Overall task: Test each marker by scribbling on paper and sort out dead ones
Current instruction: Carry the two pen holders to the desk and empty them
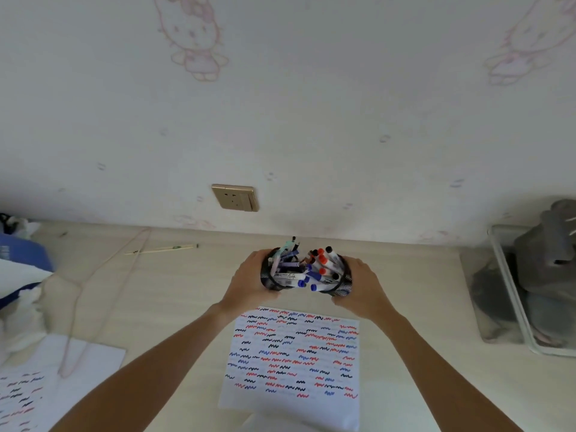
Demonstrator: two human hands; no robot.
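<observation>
Pale wood desk [174, 294] runs along a wall papered with faded cartoon cats, and on it lie two scribbled sheets: one paper [296, 353] in front of the person, crowded with short red, blue and black squiggles, and a second sheet [28, 397] at the near left edge. Beyond the paper, two black mesh cups stand side by side, nearly touching. The left hand [249, 283] grips the left cup [274, 283], packed with blue-capped markers, while the right hand [361, 285] grips the right cup [341, 286], holding red-, black- and blue-capped markers.
</observation>
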